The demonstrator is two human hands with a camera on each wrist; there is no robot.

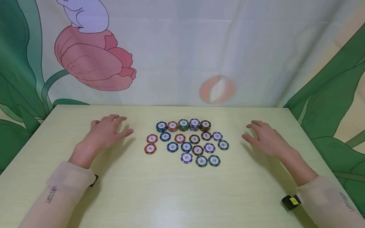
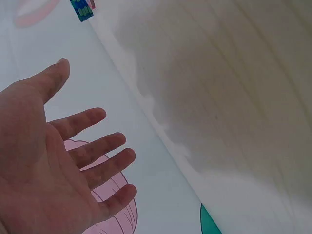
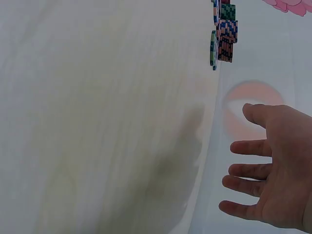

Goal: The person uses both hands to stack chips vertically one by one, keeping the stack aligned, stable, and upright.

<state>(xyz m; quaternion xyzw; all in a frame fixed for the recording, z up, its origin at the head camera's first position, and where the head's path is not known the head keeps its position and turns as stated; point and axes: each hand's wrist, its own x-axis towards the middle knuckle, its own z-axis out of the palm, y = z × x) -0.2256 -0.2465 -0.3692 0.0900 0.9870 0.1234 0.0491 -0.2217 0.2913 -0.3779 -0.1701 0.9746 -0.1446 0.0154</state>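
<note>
Poker chips lie mid-table in the head view. Along the back stands a row of stacks: a blue stack (image 1: 161, 126), a red stack (image 1: 172, 126), a green stack (image 1: 183, 124), a blue-and-white stack (image 1: 194, 124) and a black stack (image 1: 205, 125). In front lie several loose chips, among them a red chip (image 1: 150, 148), a black chip (image 1: 197, 150) and a green chip (image 1: 214, 160). To their left hovers my left hand (image 1: 106, 133), fingers spread, holding nothing. My right hand (image 1: 266, 137) is off to their right, likewise empty with fingers extended.
The pale wooden table (image 1: 171, 196) ends at a back edge against a printed curtain (image 1: 171, 57). A small black device with a yellow label (image 1: 291, 201) sits at the right sleeve (image 1: 328, 199). Another black piece (image 1: 94, 180) shows beside the left cuff.
</note>
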